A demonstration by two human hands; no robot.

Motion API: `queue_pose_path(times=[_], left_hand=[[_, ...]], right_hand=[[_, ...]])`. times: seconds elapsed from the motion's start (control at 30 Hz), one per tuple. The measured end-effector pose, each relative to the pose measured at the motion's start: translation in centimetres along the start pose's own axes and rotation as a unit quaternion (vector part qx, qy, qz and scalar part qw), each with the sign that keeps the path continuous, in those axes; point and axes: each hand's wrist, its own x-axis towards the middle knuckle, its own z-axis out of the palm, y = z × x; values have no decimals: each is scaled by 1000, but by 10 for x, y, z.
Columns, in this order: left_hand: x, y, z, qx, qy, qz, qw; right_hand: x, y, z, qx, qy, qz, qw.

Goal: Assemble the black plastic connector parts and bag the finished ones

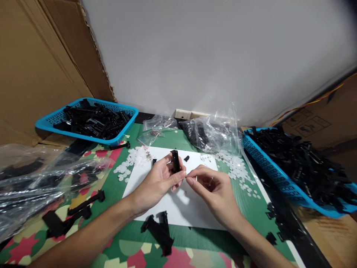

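Observation:
My left hand [163, 175] is closed around a slim black plastic part [175, 161], held upright above a white sheet [156, 212]. Close beside it, my right hand [213, 186] pinches with thumb and forefinger near the left thumb; whatever is between those fingertips is too small to make out. A small black piece [186, 158] lies on the sheet just behind the hands. Tiny metal bits [206, 159] are scattered at the sheet's back right. Nearer to me, several black plastic parts [158, 232] lie at the sheet's front edge.
Blue baskets of black parts stand at left [44, 124] and right [267, 167]. White discs are spread at left [122, 169] and right [237, 169]. Clear bags [212, 132] lie by the wall. Plastic wrap [36, 186] and black parts [58, 223] occupy the left side.

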Motion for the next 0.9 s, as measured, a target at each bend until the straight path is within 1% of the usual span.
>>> queue_pose_path(times=[0.2, 0.33, 0.4, 0.5, 0.57, 0.63, 0.73, 0.9], left_hand=[[1, -2, -1, 13, 25, 13, 1000], [2, -2, 0, 22, 32, 8, 999], [2, -1, 2, 25, 29, -2, 999], [2, -1, 3, 23, 8, -31, 999], [2, -1, 2, 6, -7, -56, 998], [1, -1, 1, -19, -22, -75, 997], [-1, -2, -1, -32, -47, -83, 995], [-6, 1, 1, 21, -73, -73, 994]], right_hand=[[-1, 3, 3, 41, 7, 48, 998], [-2, 4, 7, 52, 31, 46, 997], [-3, 3, 7, 24, 51, 19, 998], [-5, 1, 2, -72, 73, -68, 992], [-6, -1, -4, -129, 70, -134, 980], [-6, -2, -10, -157, 51, -178, 970], [-5, -3, -17, -166, 12, -209, 964], [-4, -8, -19, -163, -28, -239, 957]])
